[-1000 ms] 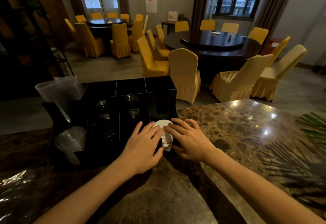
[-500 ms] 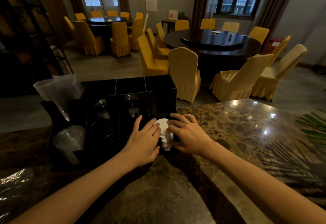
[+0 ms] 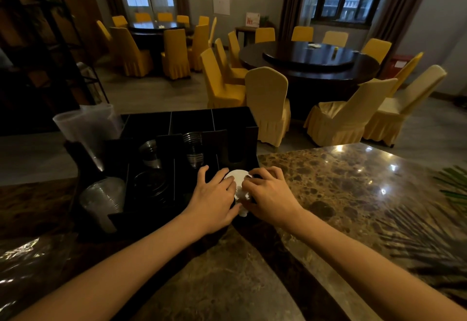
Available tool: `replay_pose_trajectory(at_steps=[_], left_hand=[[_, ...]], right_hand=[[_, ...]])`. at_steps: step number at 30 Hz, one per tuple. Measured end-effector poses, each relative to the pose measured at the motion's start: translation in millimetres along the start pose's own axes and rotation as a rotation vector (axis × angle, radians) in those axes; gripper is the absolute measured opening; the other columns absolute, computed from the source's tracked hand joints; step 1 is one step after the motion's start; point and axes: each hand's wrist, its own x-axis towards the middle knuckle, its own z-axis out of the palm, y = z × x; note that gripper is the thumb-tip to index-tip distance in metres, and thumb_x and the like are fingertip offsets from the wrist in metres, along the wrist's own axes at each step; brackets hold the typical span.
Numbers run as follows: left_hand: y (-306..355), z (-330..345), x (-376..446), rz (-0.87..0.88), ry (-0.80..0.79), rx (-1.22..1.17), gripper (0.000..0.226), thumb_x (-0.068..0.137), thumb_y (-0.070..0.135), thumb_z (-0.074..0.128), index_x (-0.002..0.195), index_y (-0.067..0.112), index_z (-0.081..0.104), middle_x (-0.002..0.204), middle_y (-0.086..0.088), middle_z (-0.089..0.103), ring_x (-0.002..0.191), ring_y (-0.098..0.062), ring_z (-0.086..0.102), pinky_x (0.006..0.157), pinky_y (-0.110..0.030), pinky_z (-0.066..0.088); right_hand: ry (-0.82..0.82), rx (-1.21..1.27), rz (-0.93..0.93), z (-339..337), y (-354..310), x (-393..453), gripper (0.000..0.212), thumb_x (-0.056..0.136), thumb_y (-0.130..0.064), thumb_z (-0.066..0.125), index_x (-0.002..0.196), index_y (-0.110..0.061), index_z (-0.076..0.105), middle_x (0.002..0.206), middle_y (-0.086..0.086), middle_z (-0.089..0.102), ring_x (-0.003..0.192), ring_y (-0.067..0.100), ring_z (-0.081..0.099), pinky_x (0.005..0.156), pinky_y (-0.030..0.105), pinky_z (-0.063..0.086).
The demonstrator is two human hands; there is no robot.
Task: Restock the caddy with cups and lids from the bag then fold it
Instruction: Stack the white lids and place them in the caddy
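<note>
Both of my hands are at the front right compartment of the black caddy (image 3: 192, 123), which stands on the marble counter (image 3: 328, 194). From the head view, the only view I have, my left hand (image 3: 214, 195) and my right hand (image 3: 270, 192) curl round a stack of white lids (image 3: 238, 181) from two sides, and the stack sits low in that compartment, with its top lid showing between my fingers. I judge that I am seating the stack, so this step is almost done but I have not let go yet. Other parts look already filled: clear cups (image 3: 193, 150) stand nested in a middle slot, more clear cups (image 3: 149, 152) lean in the slot to the left of it, dark lids (image 3: 149, 184) lie in a front compartment, and a big clear cup (image 3: 103, 202) rests on its side at the front left corner. The back row of compartments looks dark, and I cannot tell what is in it. A crumpled clear bag (image 3: 27, 262) lies on the counter at my near left; I cannot see if anything remains inside. Folding the bag is, in my judgement, the part that is left.
</note>
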Motion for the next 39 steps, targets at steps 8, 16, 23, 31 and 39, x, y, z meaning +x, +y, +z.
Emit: replay_pose_trajectory(at_steps=[8, 16, 23, 31, 39], left_hand=[[-5, -3, 1, 0.005, -0.046, 0.034, 0.07, 0.1, 0.058, 0.035, 0.153, 0.012, 0.041, 0.163, -0.002, 0.039, 0.157, -0.024, 0.015, 0.117, -0.061, 0.006], [-2, 1, -4, 0.038, 0.032, -0.034, 0.055, 0.099, 0.051, 0.04, 0.137, 0.016, 0.058, 0.145, -0.001, 0.055, 0.149, -0.021, 0.029, 0.114, -0.059, 0.009], [-6, 2, -8, 0.039, 0.042, -0.151, 0.056, 0.094, 0.053, 0.042, 0.137, 0.021, 0.059, 0.145, 0.005, 0.053, 0.146, -0.017, 0.031, 0.112, -0.059, 0.009], [-10, 4, -5, 0.04, 0.039, -0.145, 0.059, 0.097, 0.051, 0.04, 0.146, 0.021, 0.051, 0.156, 0.007, 0.047, 0.155, -0.019, 0.015, 0.111, -0.061, 0.005], [-4, 5, -5, 0.009, 0.065, -0.096, 0.057, 0.099, 0.05, 0.038, 0.141, 0.017, 0.058, 0.151, 0.007, 0.054, 0.156, -0.018, 0.018, 0.11, -0.06, 0.002]], right_hand=[[0.082, 0.084, 0.019, 2, -4, -7, 0.039, 0.095, -0.054, 0.048, 0.11, -0.027, 0.071, 0.118, -0.007, 0.074, 0.13, 0.02, 0.052, 0.106, 0.045, 0.029], [-0.085, 0.145, 0.019, -12, 13, 2, 0.023, 0.097, -0.042, 0.061, 0.115, -0.03, 0.068, 0.126, -0.015, 0.067, 0.153, 0.022, 0.025, 0.114, 0.052, 0.021], [-0.219, 0.116, 0.077, -15, 4, 21, 0.036, 0.087, -0.034, 0.065, 0.121, -0.022, 0.06, 0.13, -0.004, 0.067, 0.159, 0.025, 0.01, 0.12, 0.059, 0.011], [-0.099, 0.062, 0.08, -12, 7, 6, 0.033, 0.091, -0.043, 0.057, 0.116, -0.024, 0.067, 0.119, -0.007, 0.073, 0.157, 0.024, 0.02, 0.12, 0.058, 0.01], [-0.014, 0.062, 0.044, -5, 2, -10, 0.034, 0.094, -0.04, 0.062, 0.125, -0.027, 0.066, 0.143, -0.006, 0.062, 0.155, 0.026, 0.025, 0.116, 0.053, 0.018]])
